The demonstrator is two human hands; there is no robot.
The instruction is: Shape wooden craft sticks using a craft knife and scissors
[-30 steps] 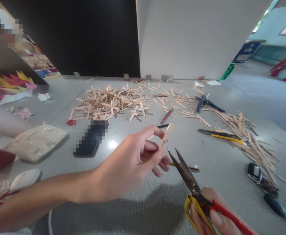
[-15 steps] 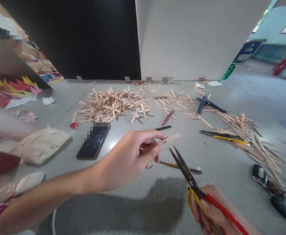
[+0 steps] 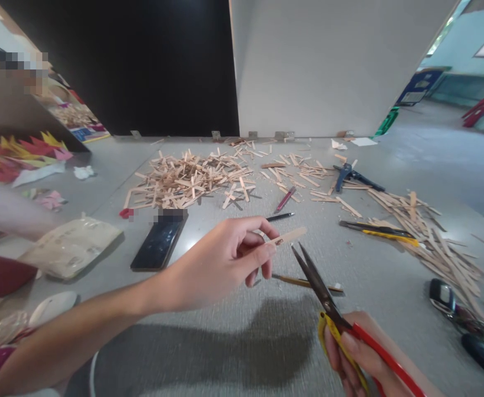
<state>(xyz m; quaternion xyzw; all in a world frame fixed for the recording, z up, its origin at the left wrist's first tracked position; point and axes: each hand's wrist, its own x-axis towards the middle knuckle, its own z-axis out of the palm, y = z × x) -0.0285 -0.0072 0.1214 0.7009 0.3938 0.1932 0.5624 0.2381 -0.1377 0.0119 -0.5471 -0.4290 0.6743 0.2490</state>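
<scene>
Between the thumb and fingers of my left hand (image 3: 221, 262) is a flat wooden stick (image 3: 293, 236) with a small dark mark on it. My right hand (image 3: 361, 347) grips scissors (image 3: 320, 286) with one red handle and one wrapped in yellow. The scissor blades are slightly parted, and their tips are just below the stick's free end, not around it. Beneath, a thin yellowish-brown tool (image 3: 297, 281) lies on the table between my hands.
A heap of wooden pieces (image 3: 192, 176) lies ahead, with longer sticks (image 3: 444, 248) at right. Around them are a phone (image 3: 159, 241), a pink cutter (image 3: 285, 199), a black pen (image 3: 281, 216), blue pliers (image 3: 351, 174), a yellow cutter (image 3: 386, 234) and keys (image 3: 442, 295). Upright boards (image 3: 316, 66) stand behind.
The scissors have shifted slightly right, and their tips have risen a little toward the stick. The stick is turned slightly in my left hand, showing more of its dark mark.
</scene>
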